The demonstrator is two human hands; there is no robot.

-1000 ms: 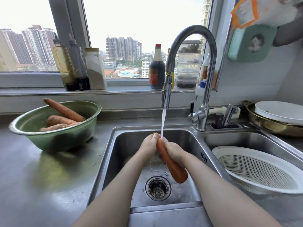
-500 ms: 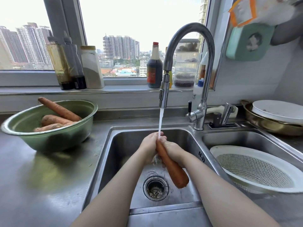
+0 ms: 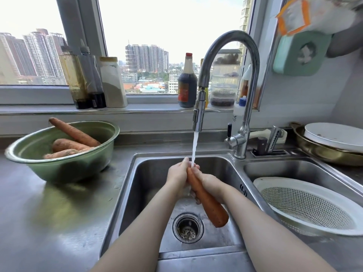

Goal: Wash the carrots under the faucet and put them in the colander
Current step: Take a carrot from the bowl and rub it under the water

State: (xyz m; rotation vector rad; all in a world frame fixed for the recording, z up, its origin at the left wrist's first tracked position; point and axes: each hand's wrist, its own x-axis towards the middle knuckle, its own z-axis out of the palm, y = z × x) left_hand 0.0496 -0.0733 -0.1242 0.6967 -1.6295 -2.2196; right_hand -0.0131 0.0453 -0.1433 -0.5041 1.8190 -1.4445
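In the sink (image 3: 149, 183), under the faucet (image 3: 198, 114) stream, we rub a carrot (image 3: 208, 203): left hand (image 3: 177, 173) and right hand (image 3: 211, 182) both wrap around its upper end. Next, we think, one hand must carry it into the colander (image 3: 275, 181) at the sink's right end.

Slid the carrot (image 3: 208, 201) a little lower between the left hand (image 3: 176, 176) and right hand (image 3: 211, 183). Closed the left fingers (image 3: 184, 160) over the thin tip, bare and orange a second ago. Dropped the thick end slightly further down the sink (image 3: 149, 173), toward the drain (image 3: 187, 227). Took the water stream (image 3: 194, 148) on the fingertips now.
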